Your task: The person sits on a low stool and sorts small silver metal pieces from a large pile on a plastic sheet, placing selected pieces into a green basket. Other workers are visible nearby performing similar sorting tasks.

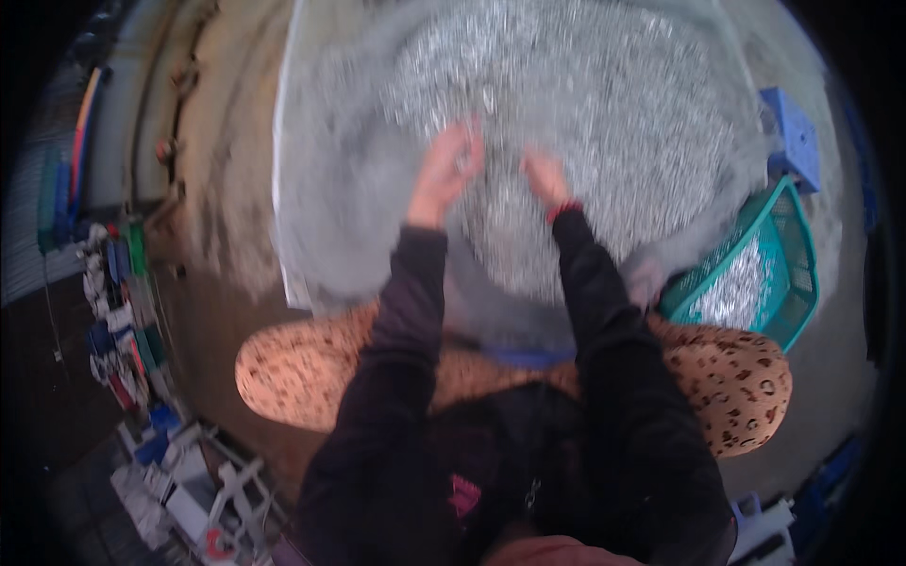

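Observation:
A wide spread of small silvery pieces, which look like tiny fish, covers a pale sheet on the floor in front of me. My left hand is over its left part, fingers curled in as if pinching; what they hold is too blurred to make out. To its right, my right hand, with a red band at the wrist, is low over the same pieces. Its fingers are also curled and smeared, their contents hidden. The hands are apart from each other.
At the right, a green plastic basket is tilted, with more silvery pieces inside. Behind it stands a blue plastic stool or crate. My patterned knees flank the sheet's near edge. White and blue clutter lies at lower left.

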`<state>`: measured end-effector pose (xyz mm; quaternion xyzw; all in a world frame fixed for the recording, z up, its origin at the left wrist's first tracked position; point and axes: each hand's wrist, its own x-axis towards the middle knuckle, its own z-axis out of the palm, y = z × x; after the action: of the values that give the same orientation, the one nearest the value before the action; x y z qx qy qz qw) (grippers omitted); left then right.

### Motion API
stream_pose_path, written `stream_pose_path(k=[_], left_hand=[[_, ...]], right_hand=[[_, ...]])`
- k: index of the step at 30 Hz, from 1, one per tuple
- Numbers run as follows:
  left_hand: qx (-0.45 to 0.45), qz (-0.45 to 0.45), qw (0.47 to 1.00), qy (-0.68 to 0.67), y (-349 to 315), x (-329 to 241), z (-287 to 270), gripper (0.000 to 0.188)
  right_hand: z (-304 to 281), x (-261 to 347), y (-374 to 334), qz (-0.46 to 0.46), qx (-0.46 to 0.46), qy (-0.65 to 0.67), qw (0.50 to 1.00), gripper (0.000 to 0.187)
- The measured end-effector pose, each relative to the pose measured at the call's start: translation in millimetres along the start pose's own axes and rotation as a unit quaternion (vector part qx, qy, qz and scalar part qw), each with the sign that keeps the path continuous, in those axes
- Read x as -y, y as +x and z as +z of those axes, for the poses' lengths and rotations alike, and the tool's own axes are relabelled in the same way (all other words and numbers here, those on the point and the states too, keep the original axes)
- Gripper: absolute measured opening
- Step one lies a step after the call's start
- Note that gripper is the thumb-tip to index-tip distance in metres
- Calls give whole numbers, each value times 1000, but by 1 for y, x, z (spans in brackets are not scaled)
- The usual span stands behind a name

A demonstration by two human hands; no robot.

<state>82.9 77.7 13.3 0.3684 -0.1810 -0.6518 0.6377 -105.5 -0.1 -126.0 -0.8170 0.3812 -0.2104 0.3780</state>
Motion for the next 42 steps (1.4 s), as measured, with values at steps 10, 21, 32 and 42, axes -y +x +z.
stream_pose_path(k=[10, 21, 32, 42], left_hand=[[30, -135, 919, 370, 8, 13, 20, 33], [-34, 13, 807, 589, 4, -4, 61, 26], [-87, 148, 715, 678, -6, -14, 86, 20], [-151, 317, 756, 552, -3, 5, 77, 14]], right_hand=[[-98, 71, -8, 331, 77, 434, 834, 34], [-85, 105, 5, 300, 132, 483, 812, 38], [-98, 126, 4, 236, 16, 449, 862, 30], [-117, 152, 3, 253, 39, 504, 825, 27]])
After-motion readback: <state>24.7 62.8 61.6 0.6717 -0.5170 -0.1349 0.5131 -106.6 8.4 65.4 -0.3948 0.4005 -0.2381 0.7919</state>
